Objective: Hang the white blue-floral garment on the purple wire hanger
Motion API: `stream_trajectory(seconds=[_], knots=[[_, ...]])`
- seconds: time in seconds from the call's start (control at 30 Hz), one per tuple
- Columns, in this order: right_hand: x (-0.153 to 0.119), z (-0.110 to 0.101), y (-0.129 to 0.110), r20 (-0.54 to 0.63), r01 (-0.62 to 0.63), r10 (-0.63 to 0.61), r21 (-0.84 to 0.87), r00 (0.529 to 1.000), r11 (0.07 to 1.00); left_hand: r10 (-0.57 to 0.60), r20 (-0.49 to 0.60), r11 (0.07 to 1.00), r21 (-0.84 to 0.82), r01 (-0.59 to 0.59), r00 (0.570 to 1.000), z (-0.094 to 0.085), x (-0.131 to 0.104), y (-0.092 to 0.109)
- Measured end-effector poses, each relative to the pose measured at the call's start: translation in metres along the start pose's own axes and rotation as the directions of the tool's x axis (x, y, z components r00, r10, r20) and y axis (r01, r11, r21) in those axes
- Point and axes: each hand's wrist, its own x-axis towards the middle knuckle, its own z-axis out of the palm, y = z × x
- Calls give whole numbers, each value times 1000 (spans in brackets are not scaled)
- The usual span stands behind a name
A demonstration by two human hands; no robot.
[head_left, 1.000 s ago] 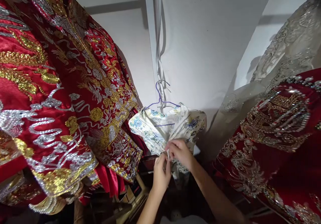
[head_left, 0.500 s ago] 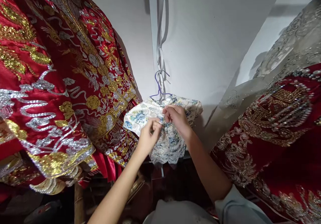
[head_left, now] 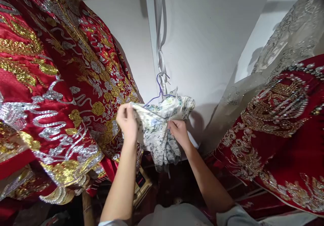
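Plainly, both hands are on the white floral-print cloth garment (head_left: 154, 131), which hangs straight ahead of the person from a thin purple wire hanger (head_left: 160, 90). Its upper part spreads sideways between the hands, while the gathered lower part drops below them. The left hand (head_left: 127, 122) is curled closed at the outer left edge, drawing the cloth out from the hanger; the right hand (head_left: 179, 132) is the nearer to the garment's middle, its fingertips pinched together on the fabric there. Some finger detail is blurred. The hanger's hook sits at a looped white strap (head_left: 161, 59), just in front of a plain pale wall (head_left: 210, 47). Close on the left hangs a red satin jacket with gold and silver embroidery (head_left: 97, 84); well to the right — apart from both hands — are a dark red beaded gown (head_left: 286, 151) and sheer whitish beaded fabric (head_left: 291, 45).
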Motion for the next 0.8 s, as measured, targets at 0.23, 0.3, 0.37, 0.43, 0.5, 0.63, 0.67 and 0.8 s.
stream_trajectory(seconds=[0.23, 0.3, 0.37, 0.43, 0.5, 0.63, 0.67, 0.8], knots=[[-41, -6, 16, 143, -92, 76, 111, 987, 990, -810, 19, 453, -615, 645, 587, -50, -20, -53], [-48, -11, 24, 131, -105, 88, 128, 987, 986, -857, 37, 387, -612, 690, 513, -45, -48, -66], [-53, -20, 36, 55, -124, 117, 146, 992, 982, -890, 66, 322, -610, 724, 451, -37, -78, -76], [-58, -31, 51, -57, -171, 180, 137, 982, 976, -889, 129, 299, -565, 769, 440, -28, -103, -82], [-64, -45, 67, -120, -233, 243, 92, 963, 968, -867, 192, 318, -498, 807, 460, -20, -121, -81], [-72, -67, 87, -56, -299, 296, -53, 953, 953, -782, 263, 423, -442, 791, 566, -4, -139, -57], [-73, -70, 88, -30, -293, 291, -101, 956, 951, -720, 315, 496, -390, 776, 618, 1, -142, -48], [-69, -65, 72, 119, -256, 264, -75, 957, 964, -470, 551, 778, -110, 618, 690, 24, -156, -13]])
